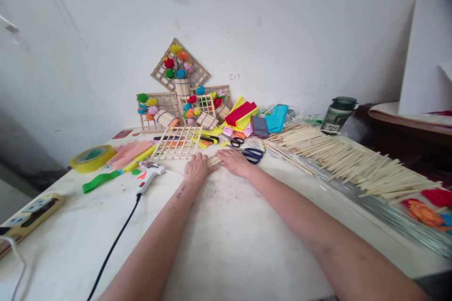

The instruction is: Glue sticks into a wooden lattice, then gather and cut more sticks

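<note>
Both my hands rest on the table at the middle of the head view, holding a small bunch of pale wooden sticks (pixel 213 160) low against the surface. My left hand (pixel 197 168) is closed over the left end, with the knuckles up. At the other end, my right hand (pixel 233 162) has its fingers bent down over the sticks, mostly covering them. Just behind my left hand lies a wooden stick lattice (pixel 176 143). Blue-handled scissors (pixel 253 155) lie beside my right hand. A white glue gun (pixel 151 178) rests left of my left hand.
Several lattices with paper flowers (pixel 181 63) lean on the wall. Loose sticks (pixel 346 162) and clear rods cover the right side. Left are yellow tape (pixel 92 157), green ribbon (pixel 100 180) and a power strip (pixel 31 218). A dark bottle (pixel 339 114) stands at the back right.
</note>
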A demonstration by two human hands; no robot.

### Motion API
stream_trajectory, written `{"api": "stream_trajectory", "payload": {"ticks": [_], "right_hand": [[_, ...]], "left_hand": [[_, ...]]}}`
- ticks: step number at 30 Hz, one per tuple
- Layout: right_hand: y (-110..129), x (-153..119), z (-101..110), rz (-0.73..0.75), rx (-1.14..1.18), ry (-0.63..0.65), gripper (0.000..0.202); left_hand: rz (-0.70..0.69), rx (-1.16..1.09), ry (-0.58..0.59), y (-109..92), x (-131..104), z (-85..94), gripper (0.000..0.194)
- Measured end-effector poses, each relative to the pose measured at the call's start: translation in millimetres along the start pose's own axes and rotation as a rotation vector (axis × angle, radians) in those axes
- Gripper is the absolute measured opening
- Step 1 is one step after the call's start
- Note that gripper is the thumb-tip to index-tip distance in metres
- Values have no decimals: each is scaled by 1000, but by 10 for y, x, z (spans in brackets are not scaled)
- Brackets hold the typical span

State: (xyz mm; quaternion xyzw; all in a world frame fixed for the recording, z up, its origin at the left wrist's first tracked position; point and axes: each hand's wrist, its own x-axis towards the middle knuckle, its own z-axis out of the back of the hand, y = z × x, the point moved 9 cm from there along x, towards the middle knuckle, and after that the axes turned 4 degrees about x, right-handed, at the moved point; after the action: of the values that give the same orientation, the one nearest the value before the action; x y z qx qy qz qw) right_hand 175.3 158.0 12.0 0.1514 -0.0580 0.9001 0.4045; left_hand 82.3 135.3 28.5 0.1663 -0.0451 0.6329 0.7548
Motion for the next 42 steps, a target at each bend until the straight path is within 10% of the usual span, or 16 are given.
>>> {"api": "stream_trajectory", "payload": {"ticks": [6, 14, 26, 34, 42], "right_hand": [[-76, 2, -62, -55, 37, 29, 48], [8, -120, 161, 56, -47, -236, 22], [73, -123, 125, 63, -147, -131, 25], [156, -165, 229, 124, -256, -226, 18], [7, -227, 529, 79, -206, -339, 22]], "left_hand": [[-76, 2, -63, -5, -15, 16, 44], [-77, -134, 1, 6, -34, -94, 40], [-107, -241, -89, 26, -53, -115, 45], [-210, -214, -292, -53, -159, 219, 23], [-99, -266, -248, -44, -104, 220, 25]]}}
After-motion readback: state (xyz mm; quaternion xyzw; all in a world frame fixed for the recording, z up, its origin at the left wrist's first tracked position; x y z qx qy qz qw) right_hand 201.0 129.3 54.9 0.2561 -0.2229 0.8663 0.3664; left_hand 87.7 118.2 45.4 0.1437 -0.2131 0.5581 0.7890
